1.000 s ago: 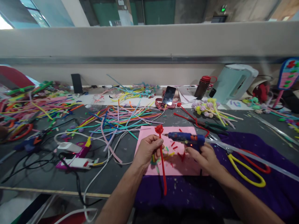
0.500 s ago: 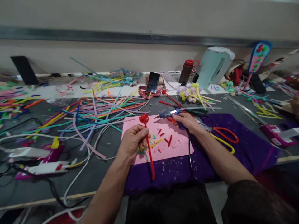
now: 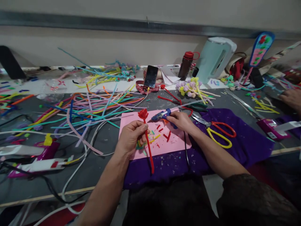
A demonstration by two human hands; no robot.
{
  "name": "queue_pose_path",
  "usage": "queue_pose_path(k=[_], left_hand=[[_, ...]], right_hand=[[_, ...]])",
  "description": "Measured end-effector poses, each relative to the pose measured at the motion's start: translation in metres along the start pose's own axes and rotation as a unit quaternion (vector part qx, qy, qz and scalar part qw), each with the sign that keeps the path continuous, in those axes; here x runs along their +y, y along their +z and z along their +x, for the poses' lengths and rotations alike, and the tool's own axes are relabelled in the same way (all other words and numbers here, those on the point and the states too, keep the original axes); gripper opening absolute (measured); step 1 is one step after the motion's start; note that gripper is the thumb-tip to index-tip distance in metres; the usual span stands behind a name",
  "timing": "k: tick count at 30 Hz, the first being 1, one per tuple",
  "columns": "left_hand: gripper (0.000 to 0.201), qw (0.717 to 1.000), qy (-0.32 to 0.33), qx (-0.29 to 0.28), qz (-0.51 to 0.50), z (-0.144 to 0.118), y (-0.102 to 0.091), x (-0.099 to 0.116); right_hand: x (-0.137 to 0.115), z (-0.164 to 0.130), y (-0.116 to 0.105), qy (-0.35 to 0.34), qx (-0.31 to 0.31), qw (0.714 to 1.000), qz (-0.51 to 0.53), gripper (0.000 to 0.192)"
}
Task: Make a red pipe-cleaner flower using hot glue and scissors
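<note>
My left hand point(image 3: 131, 136) grips a red pipe-cleaner flower point(image 3: 143, 114) by its stem, which hangs down toward the table's front edge. My right hand point(image 3: 181, 121) holds a blue hot glue gun point(image 3: 162, 115), its nozzle pointing left at the flower head and close beside it. Both hands work above a pink sheet point(image 3: 174, 142) strewn with small cut bits, lying on a purple cloth point(image 3: 246, 141).
Several loose coloured pipe cleaners point(image 3: 94, 106) cover the left table. Red-and-yellow scissors point(image 3: 218, 133) lie right of my hand. A phone point(image 3: 150, 76), a red-capped bottle point(image 3: 186, 65) and a pale kettle point(image 3: 215, 58) stand behind. Glue guns and cables point(image 3: 37, 160) sit left. Another person's hand point(image 3: 291, 98) is far right.
My right hand lifted the glue gun and swung it left, bringing the nozzle up to the flower head. The view tilted down and shifted right; my left hand kept hold of the stem.
</note>
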State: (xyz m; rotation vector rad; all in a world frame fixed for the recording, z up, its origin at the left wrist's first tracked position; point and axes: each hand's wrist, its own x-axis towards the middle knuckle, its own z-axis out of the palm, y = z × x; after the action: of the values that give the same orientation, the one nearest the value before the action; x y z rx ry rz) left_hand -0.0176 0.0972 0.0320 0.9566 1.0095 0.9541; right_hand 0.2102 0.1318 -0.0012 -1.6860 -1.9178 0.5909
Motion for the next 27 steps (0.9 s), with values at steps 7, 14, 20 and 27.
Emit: queue_pose_path(k=[7,14,20,27], left_hand=[[0.02,1.0,0.0,-0.017,0.001,-0.002,0.001,0.0],[0.02,1.0,0.004,-0.023,-0.002,-0.002,0.001,-0.001],[0.02,1.0,-0.003,-0.025,-0.002,-0.003,0.001,-0.001],[0.022,0.999,-0.014,-0.034,0.0,-0.004,0.004,-0.004]], right_hand=[[-0.007,-0.028,-0.018,-0.221,-0.065,0.969,-0.087,0.017],[-0.013,-0.033,-0.008,-0.3,-0.112,0.924,-0.21,0.013],[-0.018,-0.033,-0.011,-0.272,-0.08,0.946,-0.156,0.015],[-0.03,-0.038,-0.016,-0.14,-0.076,0.977,0.14,0.013]])
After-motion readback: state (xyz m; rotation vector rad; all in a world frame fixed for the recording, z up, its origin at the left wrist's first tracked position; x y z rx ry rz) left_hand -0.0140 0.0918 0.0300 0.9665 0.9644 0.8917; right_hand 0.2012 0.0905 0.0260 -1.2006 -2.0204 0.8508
